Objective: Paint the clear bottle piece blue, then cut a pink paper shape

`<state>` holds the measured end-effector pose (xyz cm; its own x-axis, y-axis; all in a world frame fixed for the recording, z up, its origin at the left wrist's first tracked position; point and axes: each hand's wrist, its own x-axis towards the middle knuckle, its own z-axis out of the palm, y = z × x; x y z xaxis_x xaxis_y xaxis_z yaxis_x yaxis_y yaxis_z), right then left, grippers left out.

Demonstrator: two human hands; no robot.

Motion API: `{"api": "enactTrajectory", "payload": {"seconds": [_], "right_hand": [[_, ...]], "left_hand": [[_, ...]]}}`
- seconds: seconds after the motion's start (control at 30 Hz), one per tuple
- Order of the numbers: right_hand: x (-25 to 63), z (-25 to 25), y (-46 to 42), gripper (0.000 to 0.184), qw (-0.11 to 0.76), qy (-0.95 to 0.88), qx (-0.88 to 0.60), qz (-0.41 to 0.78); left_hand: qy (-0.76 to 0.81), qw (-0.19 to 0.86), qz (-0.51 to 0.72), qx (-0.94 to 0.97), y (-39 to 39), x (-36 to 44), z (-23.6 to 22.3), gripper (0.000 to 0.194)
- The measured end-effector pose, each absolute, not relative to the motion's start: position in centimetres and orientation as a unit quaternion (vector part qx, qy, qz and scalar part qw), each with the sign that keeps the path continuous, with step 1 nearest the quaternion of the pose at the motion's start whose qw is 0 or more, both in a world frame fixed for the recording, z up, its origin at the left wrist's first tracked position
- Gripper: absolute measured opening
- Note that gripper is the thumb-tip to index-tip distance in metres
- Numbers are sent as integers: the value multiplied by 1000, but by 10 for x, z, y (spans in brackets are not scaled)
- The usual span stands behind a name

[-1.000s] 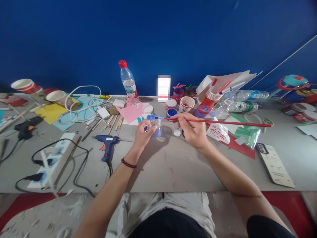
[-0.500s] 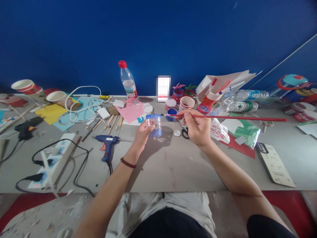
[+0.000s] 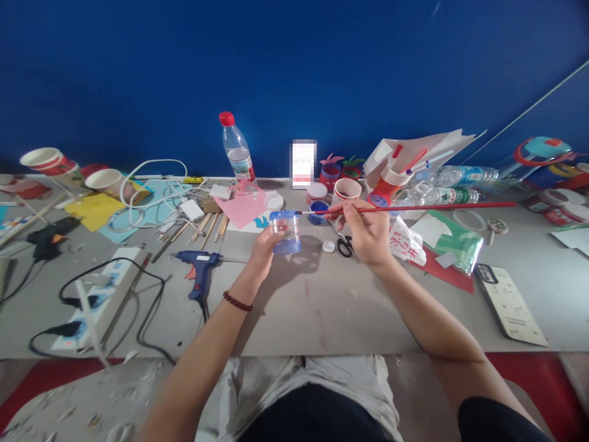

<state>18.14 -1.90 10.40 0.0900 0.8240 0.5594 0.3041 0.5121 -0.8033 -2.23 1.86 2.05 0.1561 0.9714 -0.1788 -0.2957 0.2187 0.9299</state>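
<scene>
My left hand (image 3: 265,248) is closed around the side of a clear plastic cup-like piece (image 3: 289,230) with blue bands along its top and bottom edges. In my right hand (image 3: 365,230) is a long red-handled paintbrush (image 3: 437,208), pinched near its front end. The brush tip points left and meets the blue top edge of the clear piece, or lies very near it. Just behind the brush stands an open jar of blue paint (image 3: 318,212). Black-handled scissors (image 3: 345,246) and a small white cap (image 3: 328,247) lie beside my right hand.
On the left are a blue glue gun (image 3: 200,270) and a white power strip (image 3: 103,294) with black cords. A red-capped bottle (image 3: 238,153) and a paper cup (image 3: 346,191) stand at the back. A phone-shaped object (image 3: 512,305) lies at right.
The brush's handle end has tipped upward and moved slightly left, with my right hand shifting a little. The clear piece has turned slightly in my left hand.
</scene>
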Motion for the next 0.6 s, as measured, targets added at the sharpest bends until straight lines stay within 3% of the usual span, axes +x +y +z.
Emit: {"api": "enactTrajectory", "payload": {"seconds": [0.4, 0.6], "right_hand": [[182, 102, -19, 36, 594, -614, -430, 293], [185, 101, -15, 41, 593, -615, -446, 265]], "left_hand": [[411, 659, 482, 405, 20, -24, 14, 49], [393, 671, 486, 399, 22, -24, 14, 44]]}}
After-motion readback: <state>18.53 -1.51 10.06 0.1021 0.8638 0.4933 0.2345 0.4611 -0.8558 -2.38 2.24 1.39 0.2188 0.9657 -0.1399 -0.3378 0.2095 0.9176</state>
